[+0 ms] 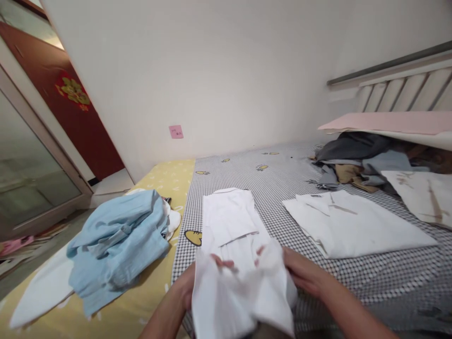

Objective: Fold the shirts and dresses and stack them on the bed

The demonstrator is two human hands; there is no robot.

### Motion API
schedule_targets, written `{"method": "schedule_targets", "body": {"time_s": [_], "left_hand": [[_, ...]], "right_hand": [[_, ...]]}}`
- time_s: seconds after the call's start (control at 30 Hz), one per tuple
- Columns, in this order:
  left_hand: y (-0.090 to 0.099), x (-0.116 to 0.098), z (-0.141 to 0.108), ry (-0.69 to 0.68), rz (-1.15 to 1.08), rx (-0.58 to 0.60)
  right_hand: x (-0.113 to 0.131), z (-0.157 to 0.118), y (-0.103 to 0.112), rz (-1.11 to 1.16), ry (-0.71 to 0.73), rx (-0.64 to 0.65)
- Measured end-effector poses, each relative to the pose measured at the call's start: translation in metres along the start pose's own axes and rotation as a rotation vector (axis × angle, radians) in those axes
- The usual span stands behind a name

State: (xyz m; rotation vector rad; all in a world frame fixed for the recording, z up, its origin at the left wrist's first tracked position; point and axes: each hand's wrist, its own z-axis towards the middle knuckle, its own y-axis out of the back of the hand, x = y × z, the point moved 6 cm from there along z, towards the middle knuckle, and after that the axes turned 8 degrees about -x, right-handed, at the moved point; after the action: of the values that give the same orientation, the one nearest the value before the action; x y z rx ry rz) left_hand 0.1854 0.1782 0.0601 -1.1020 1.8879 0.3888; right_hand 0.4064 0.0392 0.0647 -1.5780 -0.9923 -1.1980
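In what we judge a folding step, our left hand (pixel 188 288) and right hand (pixel 300 269) each have the grip clamped on the raised near end of the white garment (pixel 229 214), which lies on the checked sheet (pixel 275 205), and the next move calls for aligned edges.

Wall (pixel 240 80): plain, off-white; small pink note (pixel 175 132) with dark writing fixed low on it. Left: red-brown door (pixel 86 134) bearing a red-and-gold decoration (pixel 73 90); beside it, a framed frosted panel (pixel 31 169). Warm glow above the door. Floor (pixel 72 225): grey where visible. Bed (pixel 233 172) against the wall: black-and-white check with yellow motifs, yellow band (pixel 169 181) at left. Right: pale slatted headboard (pixel 406 92) beneath a grey rail (pixel 391 62).
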Motion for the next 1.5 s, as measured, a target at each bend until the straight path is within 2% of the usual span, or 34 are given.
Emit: {"method": "schedule_targets", "body": {"time_s": [0.07, 0.13, 0.27, 0.4, 0.57, 0.7, 0.8, 0.97, 1.1, 1.13, 1.2, 1.23, 1.3, 1.33, 1.4, 1.43, 1.5], "left_hand": [[0.000, -0.010, 0.030, 0.061, -0.074, -0.095], [0.003, -0.012, 0.047, 0.062, -0.076, -0.115], [0.012, -0.002, 0.051, 0.044, -0.119, -0.088], [0.015, 0.004, 0.050, -0.006, -0.134, -0.132], [0.016, 0.001, 0.061, -0.053, -0.145, -0.215], [0.016, 0.000, 0.063, -0.038, -0.131, -0.203], [0.013, -0.005, 0.064, -0.092, -0.119, -0.197], [0.008, -0.025, 0.066, -0.186, -0.083, -0.112], [0.013, -0.028, 0.076, -0.106, -0.015, -0.087], [0.014, -0.026, 0.079, -0.087, -0.008, -0.096], [0.015, -0.024, 0.085, -0.068, -0.015, -0.104], [0.015, -0.023, 0.087, -0.064, -0.025, -0.104], [0.015, -0.020, 0.087, -0.053, -0.045, -0.097], [0.014, -0.018, 0.085, -0.049, -0.053, -0.089], [0.015, -0.011, 0.074, -0.044, -0.063, -0.064], [0.016, -0.006, 0.066, -0.045, -0.060, -0.052], [0.020, 0.009, 0.046, -0.038, -0.038, -0.035]], "right_hand": [[-0.005, 0.029, 0.013, 0.179, -0.096, -0.147], [-0.017, 0.047, 0.023, 0.245, -0.168, -0.205], [-0.032, 0.050, 0.031, 0.262, -0.158, -0.234], [-0.036, 0.047, 0.027, 0.199, -0.105, -0.298], [-0.043, 0.059, 0.045, -0.027, 0.033, -0.531], [-0.034, 0.070, 0.054, -0.242, 0.158, -0.618], [-0.015, 0.073, 0.046, -0.453, 0.267, -0.634], [0.014, 0.075, 0.040, -0.602, 0.380, -0.633], [0.017, 0.082, 0.048, -0.961, 0.250, -0.648], [0.022, 0.083, 0.046, -1.075, 0.268, -0.688], [0.037, 0.082, 0.029, -1.265, 0.410, -0.765], [0.044, 0.084, 0.013, -1.340, 0.503, -0.750], [0.048, 0.092, -0.023, -1.395, 0.619, -0.564], [0.043, 0.098, -0.039, -1.388, 0.606, -0.436], [0.023, 0.112, -0.059, -1.375, 0.474, -0.216], [0.010, 0.118, -0.064, -1.381, 0.397, -0.158], [-0.012, 0.127, -0.064, -1.412, 0.297, -0.123]]}}
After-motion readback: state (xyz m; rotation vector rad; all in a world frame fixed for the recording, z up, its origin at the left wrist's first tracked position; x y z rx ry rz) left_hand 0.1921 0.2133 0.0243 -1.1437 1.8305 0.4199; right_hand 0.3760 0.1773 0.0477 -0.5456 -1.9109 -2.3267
